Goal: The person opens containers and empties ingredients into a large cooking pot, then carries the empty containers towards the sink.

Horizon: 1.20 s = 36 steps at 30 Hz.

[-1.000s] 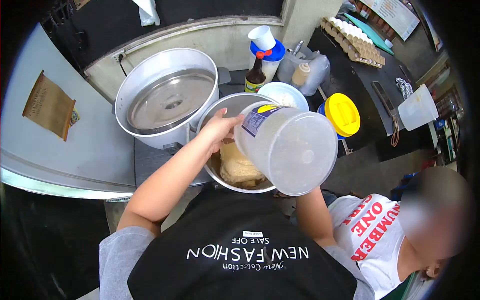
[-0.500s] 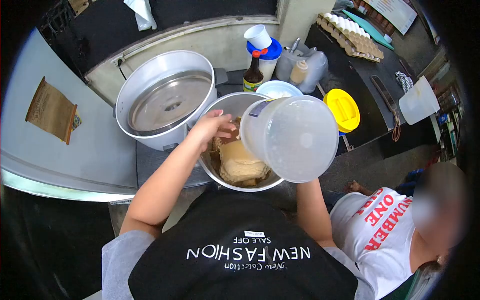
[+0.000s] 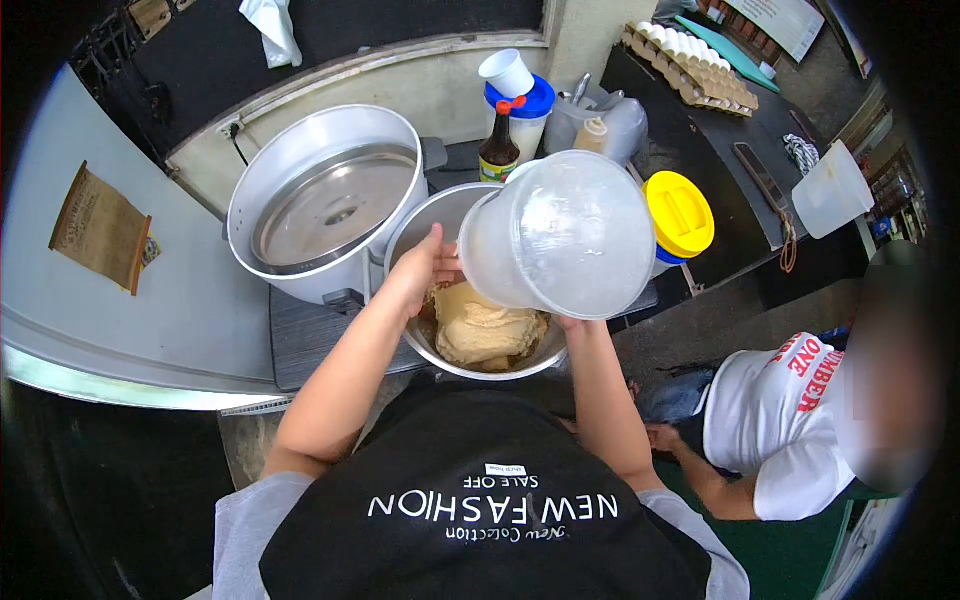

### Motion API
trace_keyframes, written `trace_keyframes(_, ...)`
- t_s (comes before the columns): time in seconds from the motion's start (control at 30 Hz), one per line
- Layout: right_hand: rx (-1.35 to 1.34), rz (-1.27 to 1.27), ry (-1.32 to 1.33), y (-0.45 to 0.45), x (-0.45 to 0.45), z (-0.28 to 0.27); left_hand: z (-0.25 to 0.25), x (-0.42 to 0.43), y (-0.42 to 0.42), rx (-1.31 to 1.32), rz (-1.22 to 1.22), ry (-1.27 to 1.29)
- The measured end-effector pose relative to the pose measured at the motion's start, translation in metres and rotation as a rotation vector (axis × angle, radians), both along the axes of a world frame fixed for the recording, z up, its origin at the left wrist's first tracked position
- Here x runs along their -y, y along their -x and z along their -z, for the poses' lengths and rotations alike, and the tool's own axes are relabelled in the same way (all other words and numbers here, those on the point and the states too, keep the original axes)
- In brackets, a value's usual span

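A translucent plastic tub (image 3: 585, 235) is tipped on its side over a metal bowl (image 3: 420, 222), its mouth facing left and its base toward me. My right hand (image 3: 580, 322) supports the tub from underneath; most of its fingers are hidden behind it. At the tub's mouth is my left hand (image 3: 428, 272), fingers stretched out and thumb raised, the fingertips close to or touching the rim. Inside the bowl lies a thick, pale-tan doughy mass (image 3: 488, 325) with some brown material around it. The tub's inside is hidden from me.
Left of the bowl stands a large metal pot (image 3: 325, 125) with a steel lid inside. Behind are a sauce bottle (image 3: 499, 150) and a blue-lidded container (image 3: 530, 105). A yellow-lidded container (image 3: 680, 215) is to the right, egg trays (image 3: 690, 70) farther back. Another person (image 3: 780, 420) is at right.
The tub has moved up and slightly left. My left hand has shifted down toward its mouth, and the mass in the bowl shows more. The other person has moved right.
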State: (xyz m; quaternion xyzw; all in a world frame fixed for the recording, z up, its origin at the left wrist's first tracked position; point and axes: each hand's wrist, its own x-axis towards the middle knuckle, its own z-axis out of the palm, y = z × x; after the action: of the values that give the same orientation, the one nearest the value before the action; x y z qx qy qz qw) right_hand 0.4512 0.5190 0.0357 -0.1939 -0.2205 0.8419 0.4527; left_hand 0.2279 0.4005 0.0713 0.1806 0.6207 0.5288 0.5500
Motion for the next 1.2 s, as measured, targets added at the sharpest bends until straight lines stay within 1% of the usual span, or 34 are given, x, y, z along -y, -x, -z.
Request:
trace_keyframes(0.03,-0.005,-0.001,0.001,0.001,0.002,-0.002,-0.004,0.004,0.001,-0.039,0.006,-0.007)
trace_keyframes(0.07,-0.036,0.000,-0.043,-0.003,0.005,0.030,0.028,0.017,0.001,-0.124,0.012,-0.083)
trace_keyframes(0.1,-0.050,0.002,-0.053,-0.006,0.004,0.029,0.028,0.025,0.000,-0.168,0.019,-0.098)
trace_keyframes(0.2,-0.091,0.015,-0.088,-0.016,-0.001,0.024,0.049,0.038,-0.003,-0.450,-0.064,-0.158)
trace_keyframes(0.23,-0.109,0.020,-0.104,-0.021,-0.002,0.021,0.049,0.044,-0.003,-0.629,-0.018,-0.216)
trace_keyframes(0.33,-0.143,0.035,-0.139,-0.034,-0.006,0.016,0.042,0.062,-0.029,-1.082,-0.057,-0.175)
trace_keyframes(0.37,-0.144,0.037,-0.144,-0.036,-0.004,0.016,0.039,0.066,-0.034,-1.048,-0.006,-0.138)
trace_keyframes(0.47,-0.127,0.037,-0.135,-0.035,0.002,0.017,0.045,0.077,-0.037,-1.596,0.147,-0.234)
trace_keyframes(0.5,-0.113,0.037,-0.130,-0.034,0.004,0.017,0.046,0.080,-0.038,-1.618,0.190,-0.218)
trace_keyframes(0.6,-0.066,0.041,-0.101,-0.028,0.010,0.010,0.038,0.079,-0.032,-1.358,0.023,-0.478)
trace_keyframes(0.63,-0.052,0.044,-0.099,-0.028,0.012,0.008,0.040,0.081,-0.031,-1.231,-0.004,-0.505)
trace_keyframes(0.73,0.003,0.061,-0.087,-0.027,0.018,-0.006,0.033,0.085,-0.025,-1.155,0.036,-0.508)
trace_keyframes(0.77,0.027,0.069,-0.079,-0.026,0.021,-0.010,0.032,0.085,-0.022,-1.290,0.076,-0.530)
trace_keyframes(0.83,0.085,0.079,-0.040,-0.019,0.025,-0.018,0.029,0.084,-0.021,-1.294,0.120,-0.506)
trace_keyframes(0.87,0.128,0.084,-0.004,-0.013,0.025,-0.026,0.014,0.082,-0.019,-1.287,0.153,-0.472)
trace_keyframes(0.9,0.163,0.090,0.023,-0.007,0.028,-0.026,0.014,0.082,-0.017,-1.305,0.183,-0.448)
trace_keyframes(0.97,0.221,0.100,0.072,0.004,0.035,-0.020,0.013,0.085,-0.013,-1.294,0.227,-0.483)
trace_keyframes(1.0,0.242,0.104,0.088,0.008,0.039,-0.014,0.021,0.086,-0.010,-1.294,0.240,-0.508)
trace_keyframes(1.03,0.247,0.097,0.127,0.011,0.041,-0.012,0.025,0.086,-0.007,-1.278,0.244,-0.515)
trace_keyframes(1.13,0.076,0.168,0.115,0.020,0.052,-0.009,0.029,0.089,0.001,-1.241,0.170,-0.631)
trace_keyframes(1.2,0.134,0.260,0.078,0.024,0.060,-0.008,0.034,0.089,0.004,-1.215,0.127,-0.681)
